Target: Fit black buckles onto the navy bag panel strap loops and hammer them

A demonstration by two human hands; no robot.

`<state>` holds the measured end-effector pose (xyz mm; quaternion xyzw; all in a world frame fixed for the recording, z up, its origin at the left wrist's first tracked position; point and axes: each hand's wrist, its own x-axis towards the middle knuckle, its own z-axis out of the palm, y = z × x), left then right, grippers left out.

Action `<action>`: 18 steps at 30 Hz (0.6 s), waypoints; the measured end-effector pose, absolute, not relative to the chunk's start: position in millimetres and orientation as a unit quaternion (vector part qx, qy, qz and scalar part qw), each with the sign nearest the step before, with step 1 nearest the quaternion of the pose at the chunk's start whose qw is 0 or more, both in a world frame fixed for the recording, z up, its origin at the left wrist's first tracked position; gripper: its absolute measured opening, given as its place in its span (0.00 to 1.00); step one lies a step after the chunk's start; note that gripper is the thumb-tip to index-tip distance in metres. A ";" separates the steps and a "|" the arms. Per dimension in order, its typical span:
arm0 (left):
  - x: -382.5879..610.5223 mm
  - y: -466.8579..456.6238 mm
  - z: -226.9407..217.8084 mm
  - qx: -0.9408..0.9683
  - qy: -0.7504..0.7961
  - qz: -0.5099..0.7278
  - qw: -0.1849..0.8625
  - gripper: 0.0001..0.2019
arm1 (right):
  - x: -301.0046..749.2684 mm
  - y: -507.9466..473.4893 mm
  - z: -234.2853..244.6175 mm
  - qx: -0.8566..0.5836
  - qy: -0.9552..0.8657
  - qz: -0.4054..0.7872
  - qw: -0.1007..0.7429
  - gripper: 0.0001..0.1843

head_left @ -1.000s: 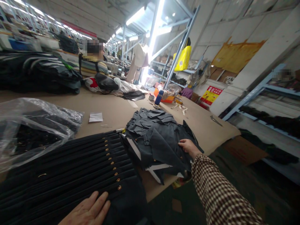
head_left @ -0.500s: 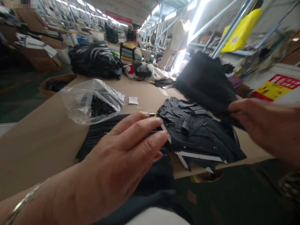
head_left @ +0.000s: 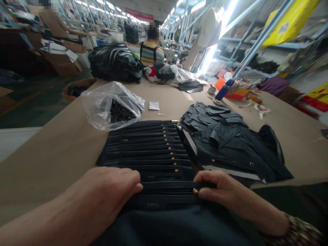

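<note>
My left hand (head_left: 116,189) is closed on the left part of the near edge of a dark fabric piece (head_left: 169,208). At the right end of the same edge, my right hand (head_left: 221,193) pinches it between thumb and fingers, beside a small gold fitting (head_left: 195,191). Small gold lettering shows on this piece. Just beyond it lies an overlapped row of similar dark pieces (head_left: 146,147) with gold fittings down the right side. To their right spreads a loose pile of dark fabric pieces (head_left: 217,130), with pale strips at its near and left edges.
A clear plastic bag (head_left: 94,106) with small dark items stands at the left on the brown tabletop (head_left: 58,150). Beyond are a small white paper (head_left: 154,105), a large dark cloth bundle (head_left: 115,61) and an orange box (head_left: 235,94). A person (head_left: 152,51) is farther back.
My right hand has come from the right with the dark fabric piece, which now lies in front of me. My left hand has lowered and closed on it. The view has shifted right.
</note>
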<state>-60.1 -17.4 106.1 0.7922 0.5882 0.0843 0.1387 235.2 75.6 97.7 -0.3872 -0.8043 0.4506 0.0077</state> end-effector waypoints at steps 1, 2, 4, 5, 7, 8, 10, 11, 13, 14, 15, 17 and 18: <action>-57.6 -8.6 96.7 0.793 0.590 0.033 0.145 0.13 | 235.6 80.0 75.3 -0.403 -0.796 0.451 0.004 0.14; -55.1 -0.3 86.8 0.794 0.591 -0.011 0.144 0.12 | 234.8 83.7 55.5 -0.415 -0.802 0.429 0.002 0.14; -51.4 13.5 68.2 0.794 0.593 -0.060 0.123 0.11 | 230.1 89.0 26.9 -0.421 -0.841 0.341 -0.001 0.13; -50.3 18.3 60.5 0.796 0.590 -0.073 0.114 0.11 | 226.9 90.9 18.2 -0.417 -0.861 0.292 -0.008 0.13; -49.4 23.7 49.4 0.802 0.580 -0.091 0.108 0.11 | 220.2 93.6 9.5 -0.411 -0.884 0.222 -0.030 0.11; -49.4 24.7 45.8 0.803 0.578 -0.101 0.110 0.10 | 217.3 94.5 7.5 -0.411 -0.888 0.203 -0.046 0.11; -49.7 25.0 40.6 0.801 0.577 -0.114 0.107 0.10 | 213.3 96.1 4.8 -0.413 -0.889 0.185 -0.073 0.11; -49.9 24.8 38.7 0.801 0.579 -0.115 0.101 0.10 | 212.1 97.0 3.2 -0.413 -0.889 0.182 -0.081 0.11; -49.8 25.1 36.1 0.800 0.583 -0.117 0.080 0.10 | 211.1 98.7 -0.3 -0.417 -0.886 0.181 -0.089 0.11; -49.3 25.8 35.6 0.801 0.583 -0.115 0.067 0.09 | 210.9 99.7 -1.8 -0.419 -0.885 0.184 -0.090 0.12; -48.3 27.1 35.7 0.804 0.581 -0.109 0.054 0.09 | 210.7 100.6 -2.9 -0.422 -0.883 0.187 -0.091 0.12; -44.7 31.1 36.8 0.821 0.564 -0.082 0.037 0.06 | 209.7 102.5 -3.1 -0.424 -0.880 0.194 -0.094 0.12; -42.2 33.5 37.1 0.838 0.540 -0.061 0.036 0.04 | 208.9 103.4 -2.6 -0.423 -0.879 0.196 -0.097 0.12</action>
